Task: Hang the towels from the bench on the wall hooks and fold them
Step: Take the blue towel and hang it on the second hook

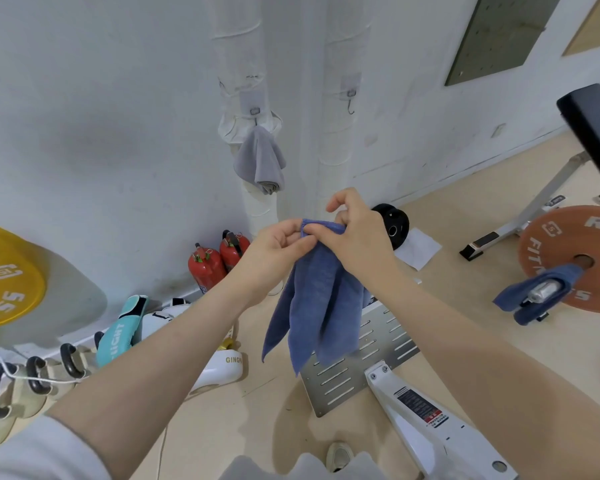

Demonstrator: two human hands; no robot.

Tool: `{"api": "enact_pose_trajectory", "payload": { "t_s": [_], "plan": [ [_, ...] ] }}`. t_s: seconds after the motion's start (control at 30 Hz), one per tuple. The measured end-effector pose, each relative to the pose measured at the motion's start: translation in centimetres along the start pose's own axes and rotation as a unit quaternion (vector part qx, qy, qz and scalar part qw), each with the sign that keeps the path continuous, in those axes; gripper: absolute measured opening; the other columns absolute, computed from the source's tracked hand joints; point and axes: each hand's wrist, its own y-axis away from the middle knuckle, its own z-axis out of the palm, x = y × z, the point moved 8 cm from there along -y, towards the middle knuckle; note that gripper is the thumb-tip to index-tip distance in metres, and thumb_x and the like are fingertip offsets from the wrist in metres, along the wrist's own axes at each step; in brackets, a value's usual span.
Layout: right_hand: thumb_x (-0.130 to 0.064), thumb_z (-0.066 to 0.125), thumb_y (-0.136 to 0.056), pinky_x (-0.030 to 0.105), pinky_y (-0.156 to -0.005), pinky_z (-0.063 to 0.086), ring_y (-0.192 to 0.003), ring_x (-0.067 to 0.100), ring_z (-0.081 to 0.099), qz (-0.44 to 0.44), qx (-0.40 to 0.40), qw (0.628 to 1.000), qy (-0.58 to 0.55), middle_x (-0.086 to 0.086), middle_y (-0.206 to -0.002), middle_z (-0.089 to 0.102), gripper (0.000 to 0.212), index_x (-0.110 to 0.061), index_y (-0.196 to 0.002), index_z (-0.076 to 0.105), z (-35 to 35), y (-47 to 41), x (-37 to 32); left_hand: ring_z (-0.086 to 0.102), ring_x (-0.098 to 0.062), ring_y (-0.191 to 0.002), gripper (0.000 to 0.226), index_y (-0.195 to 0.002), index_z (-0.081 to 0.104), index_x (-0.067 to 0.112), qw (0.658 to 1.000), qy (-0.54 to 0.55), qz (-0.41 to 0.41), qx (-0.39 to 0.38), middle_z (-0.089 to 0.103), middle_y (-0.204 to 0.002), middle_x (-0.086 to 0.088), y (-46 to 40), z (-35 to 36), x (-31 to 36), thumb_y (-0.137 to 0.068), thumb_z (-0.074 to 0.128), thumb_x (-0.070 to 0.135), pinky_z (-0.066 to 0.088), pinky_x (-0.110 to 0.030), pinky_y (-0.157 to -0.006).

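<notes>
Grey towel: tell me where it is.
In the head view, the grey towel hangs from the left wall hook, above and left of both hands.

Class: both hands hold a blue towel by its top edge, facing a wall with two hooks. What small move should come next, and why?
Probably lift the blue towel, pinched at its top by the left hand and right hand, toward the empty hook. The other hook already carries a grey towel.
</notes>
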Motion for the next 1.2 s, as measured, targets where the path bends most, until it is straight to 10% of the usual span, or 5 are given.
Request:
{"api": "enact_pose_trajectory", "payload": {
  "t_s": [0.23,0.73,0.93,1.2],
  "plan": [
    [-0.026,0.066,-0.084,0.021,-0.085,0.04,-0.09,0.0,0.055,0.052,-0.112,0.984,-0.132,-0.01,-0.098,0.06,0.016,-0.026,-0.091,0.051,2.0,-0.3,1.0,0.063,-0.006,-0.092,0.029,-0.094,0.065,0.02,0.99,-0.128,0.052,0.028,0.069,-0.096,-0.001,-0.7,-1.6,2.1,-0.095,0.042,0.003,0.048,-0.015,-0.084],
    [-0.011,0.061,-0.086,0.008,-0.064,0.037,-0.062,-0.007,0.049,-0.098,-0.19,0.977,0.006,-0.007,-0.088,0.053,0.008,-0.017,-0.089,0.056,6.2,1.8,-2.2,0.056,-0.013,-0.08,0.027,-0.086,0.05,0.03,0.972,-0.143,0.022,0.186,0.06,-0.082,0.003,0.6,-6.9,2.1,-0.098,0.034,0.012,0.047,-0.028,-0.076],
    [-0.02,0.059,-0.089,0.02,-0.054,0.04,-0.058,0.006,0.052,0.007,-0.222,0.975,0.02,-0.013,-0.056,0.054,0.021,-0.013,-0.07,0.062,8.3,2.0,-1.0,0.061,-0.034,-0.1,0.03,-0.083,0.049,0.031,0.972,-0.145,0.015,0.183,0.066,-0.1,-0.016,2.2,-8.6,2.1,-0.096,0.034,0.01,0.049,-0.049,-0.091],
    [-0.008,0.065,-0.083,0.015,-0.049,0.038,-0.052,0.0,0.047,0.079,-0.354,0.927,-0.102,-0.013,-0.059,0.056,0.01,-0.012,-0.074,0.063,10.7,4.2,-0.4,0.042,-0.009,-0.066,0.032,-0.075,0.047,0.026,0.95,-0.209,-0.028,0.232,0.049,-0.071,0.005,4.8,-12.5,0.5,-0.095,0.033,0.005,0.033,-0.023,-0.057]
  ]
}}
